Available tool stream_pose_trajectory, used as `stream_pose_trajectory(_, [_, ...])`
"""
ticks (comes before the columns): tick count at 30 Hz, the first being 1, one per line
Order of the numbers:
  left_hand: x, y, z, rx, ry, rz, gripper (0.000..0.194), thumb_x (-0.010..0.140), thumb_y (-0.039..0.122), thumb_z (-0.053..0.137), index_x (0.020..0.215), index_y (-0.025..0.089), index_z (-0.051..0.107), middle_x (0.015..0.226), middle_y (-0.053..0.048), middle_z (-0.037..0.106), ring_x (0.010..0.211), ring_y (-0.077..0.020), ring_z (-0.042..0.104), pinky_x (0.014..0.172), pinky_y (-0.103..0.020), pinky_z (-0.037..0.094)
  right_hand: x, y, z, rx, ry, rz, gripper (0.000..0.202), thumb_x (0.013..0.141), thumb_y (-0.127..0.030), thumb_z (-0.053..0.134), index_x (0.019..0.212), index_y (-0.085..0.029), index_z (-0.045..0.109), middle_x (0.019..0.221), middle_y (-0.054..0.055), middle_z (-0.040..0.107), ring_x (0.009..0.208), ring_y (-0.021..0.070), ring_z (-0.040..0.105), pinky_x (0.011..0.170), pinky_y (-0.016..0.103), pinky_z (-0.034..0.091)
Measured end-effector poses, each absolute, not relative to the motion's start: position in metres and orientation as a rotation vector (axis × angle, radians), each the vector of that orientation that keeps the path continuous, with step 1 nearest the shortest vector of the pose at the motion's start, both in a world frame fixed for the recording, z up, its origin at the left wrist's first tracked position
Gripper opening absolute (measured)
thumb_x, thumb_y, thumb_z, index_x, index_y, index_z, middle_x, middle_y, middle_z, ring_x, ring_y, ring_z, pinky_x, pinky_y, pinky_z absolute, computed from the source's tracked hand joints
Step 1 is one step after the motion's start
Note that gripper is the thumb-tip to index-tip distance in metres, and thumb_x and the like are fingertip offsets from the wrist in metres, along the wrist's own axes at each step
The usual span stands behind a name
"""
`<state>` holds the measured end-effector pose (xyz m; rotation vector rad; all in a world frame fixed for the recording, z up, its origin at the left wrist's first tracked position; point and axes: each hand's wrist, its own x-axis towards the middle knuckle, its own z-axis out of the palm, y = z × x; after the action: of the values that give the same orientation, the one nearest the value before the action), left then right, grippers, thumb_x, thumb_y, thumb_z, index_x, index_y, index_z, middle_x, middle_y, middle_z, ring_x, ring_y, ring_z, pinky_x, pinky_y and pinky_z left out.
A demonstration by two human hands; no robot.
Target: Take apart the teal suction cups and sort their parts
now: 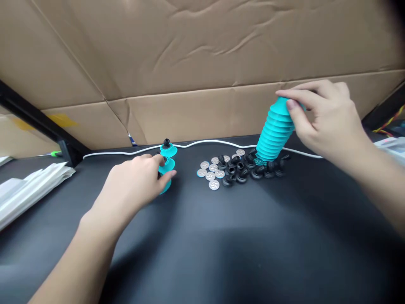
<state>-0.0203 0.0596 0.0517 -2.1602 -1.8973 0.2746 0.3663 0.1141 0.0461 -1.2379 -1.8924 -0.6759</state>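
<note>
My left hand [136, 181] is closed around a turquoise cup piece with a black top at the centre left. Another turquoise piece with a black knob [168, 148] stands just behind it, and part of one more [166, 187] shows in front. At the right, my right hand [325, 112] grips the top of a tall, slightly tilted stack of turquoise cups [274, 131]. Black fittings [241, 175] lie around the foot of the stack. Left of them are several round silver discs [210, 176], some with blue edges.
A white cable [205, 142] runs along the back of the black table [202, 253], before a cardboard wall [190, 114]. White flat packs [31, 190] lie at the left; clear bags [390, 150] at the right. Black frame posts [70, 154] border the wall.
</note>
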Motion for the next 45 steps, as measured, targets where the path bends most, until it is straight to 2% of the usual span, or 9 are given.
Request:
stream_pose_trajectory(9, [-0.032,0.065,0.037,-2.548,-1.671,0.216,0.027,0.095,0.042,0.065,0.114,0.024,0.07,0.119,-0.011,0.068,0.069,-0.0238,0.068,0.06,-0.035,0.046,0.363,0.112,0.046,-1.204,-1.882,-0.699,0.035,0.106,-0.032,0.057,0.137,-0.021,0.07,0.126,0.015,0.077,0.12,0.0325,0.071,0.107,0.056,0.052])
stream_pose_trajectory(13, [-0.031,0.064,0.038,-2.878,-1.55,0.033,0.022,0.098,0.041,0.064,0.114,0.027,0.069,0.116,-0.006,0.066,0.079,-0.0221,0.068,0.071,-0.034,0.051,0.361,0.106,0.048,-1.219,-1.846,-0.696,0.04,0.105,-0.035,0.06,0.142,-0.022,0.066,0.134,0.016,0.074,0.129,0.0336,0.067,0.111,0.056,0.05])
stream_pose_trajectory(17, [-0.024,0.061,0.04,-2.965,-1.486,-0.075,0.039,0.095,0.044,0.071,0.13,0.028,0.065,0.128,-0.008,0.064,0.102,-0.027,0.068,0.082,-0.035,0.053,0.36,0.097,0.05,-1.179,-1.785,-0.769,0.044,0.103,-0.037,0.063,0.144,-0.021,0.064,0.139,0.018,0.07,0.134,0.0359,0.063,0.113,0.058,0.048])
stream_pose_trajectory(19, [-0.022,0.061,0.04,-2.929,-1.523,-0.052,0.041,0.094,0.045,0.073,0.129,0.025,0.065,0.128,-0.009,0.063,0.102,-0.0283,0.068,0.083,-0.036,0.053,0.36,0.091,0.05,-1.114,-1.758,-0.817,0.046,0.099,-0.035,0.067,0.141,-0.02,0.066,0.138,0.019,0.068,0.134,0.0383,0.062,0.111,0.059,0.05])
stream_pose_trajectory(22, [-0.019,0.061,0.042,-2.971,-1.571,0.021,0.03,0.093,0.043,0.075,0.116,0.024,0.069,0.117,-0.006,0.066,0.092,-0.0253,0.067,0.077,-0.034,0.052,0.357,0.08,0.047,-0.923,-1.768,-0.856,0.043,0.091,-0.028,0.074,0.133,-0.023,0.07,0.127,0.017,0.07,0.126,0.0383,0.066,0.105,0.057,0.054])
stream_pose_trajectory(24, [-0.015,0.059,0.043,-3.086,-1.544,0.005,0.03,0.091,0.044,0.079,0.113,0.026,0.07,0.112,-0.004,0.067,0.091,-0.0236,0.066,0.075,-0.032,0.051,0.352,0.074,0.043,-0.762,-1.843,-0.852,0.042,0.087,-0.023,0.077,0.128,-0.028,0.072,0.111,0.012,0.073,0.108,0.0344,0.072,0.095,0.054,0.058])
stream_pose_trajectory(28, [-0.001,0.052,0.042,-3.373,-1.448,-0.07,0.04,0.087,0.046,0.086,0.117,0.026,0.069,0.111,-0.003,0.067,0.087,-0.0195,0.066,0.072,-0.029,0.052,0.336,0.064,0.029,-0.553,-2.179,-0.628,0.041,0.089,-0.016,0.077,0.126,-0.031,0.068,0.101,0.005,0.075,0.085,0.0253,0.071,0.078,0.045,0.059])
stream_pose_trajectory(34, [0.02,0.048,0.025,-3.461,-1.366,-0.334,0.044,0.086,0.042,0.088,0.121,0.023,0.068,0.116,-0.004,0.065,0.085,-0.0174,0.064,0.074,-0.029,0.054,0.311,0.054,0.013,-0.441,-2.45,-0.075,0.028,0.099,-0.02,0.071,0.126,-0.016,0.069,0.103,0.011,0.074,0.089,0.0232,0.07,0.079,0.037,0.06])
stream_pose_trajectory(45, [0.024,0.057,0.013,-3.262,-1.396,-0.55,0.044,0.083,0.05,0.089,0.108,0.02,0.07,0.1,-0.004,0.067,0.089,-0.0219,0.062,0.073,-0.032,0.048,0.301,0.044,0.0,-0.513,-2.498,0.322,0.035,0.103,-0.022,0.064,0.138,-0.018,0.067,0.121,0.014,0.072,0.107,0.0242,0.071,0.093,0.035,0.062])
